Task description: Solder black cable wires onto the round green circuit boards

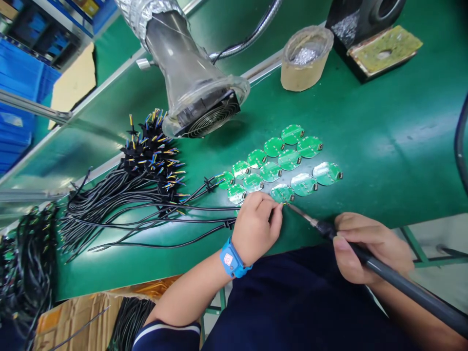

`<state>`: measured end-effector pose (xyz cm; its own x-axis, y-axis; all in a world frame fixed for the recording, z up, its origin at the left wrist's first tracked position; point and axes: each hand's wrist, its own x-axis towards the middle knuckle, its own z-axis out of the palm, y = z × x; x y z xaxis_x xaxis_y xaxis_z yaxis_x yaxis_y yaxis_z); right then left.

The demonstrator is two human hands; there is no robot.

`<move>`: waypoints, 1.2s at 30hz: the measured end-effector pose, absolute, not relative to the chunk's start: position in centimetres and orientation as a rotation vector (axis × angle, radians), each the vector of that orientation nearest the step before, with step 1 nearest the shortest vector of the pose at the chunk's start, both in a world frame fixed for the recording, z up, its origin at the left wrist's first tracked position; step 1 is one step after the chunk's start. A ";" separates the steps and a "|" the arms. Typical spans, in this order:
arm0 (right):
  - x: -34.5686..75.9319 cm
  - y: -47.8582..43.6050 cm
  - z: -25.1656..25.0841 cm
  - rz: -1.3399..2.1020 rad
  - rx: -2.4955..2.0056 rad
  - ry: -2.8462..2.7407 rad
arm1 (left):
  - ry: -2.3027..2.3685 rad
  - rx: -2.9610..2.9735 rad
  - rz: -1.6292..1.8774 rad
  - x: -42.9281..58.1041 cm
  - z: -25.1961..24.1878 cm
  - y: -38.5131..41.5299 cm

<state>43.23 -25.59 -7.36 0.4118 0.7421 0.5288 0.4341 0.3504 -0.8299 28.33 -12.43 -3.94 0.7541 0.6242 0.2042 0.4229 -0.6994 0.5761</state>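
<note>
My right hand (369, 243) is wrapped around the black handle of a soldering iron (303, 214), whose tip points left. The tip meets the lower edge of a round green circuit board (282, 193), where a short yellowish wire end shows. My left hand (258, 222), with a blue wrist strap (233, 259), is pinched closed at that spot. A black cable (204, 208) runs from the left into its fingers, which partly hide it. Several more round boards (289, 159) lie in slanting rows beyond my hands, and at the left end a cable's coloured wires reach one of them.
A large bundle of black cables (109, 195) with bare coloured ends lies left. A fume extractor nozzle (204, 97) hangs over the green bench. At the back stand a cardboard ring with solder scraps (303, 73) and an iron stand with a yellow sponge (387, 51). A cardboard box (84, 317) sits below.
</note>
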 end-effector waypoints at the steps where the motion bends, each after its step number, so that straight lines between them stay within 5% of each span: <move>1: 43.2 -25.5 -7.3 0.273 -1.280 -1.229 | 0.793 2.450 0.536 28.4 -4.0 -12.5; 36: 42.8 -25.3 -6.7 0.292 -1.320 -1.046 | 0.826 2.481 0.490 28.7 -3.8 -12.5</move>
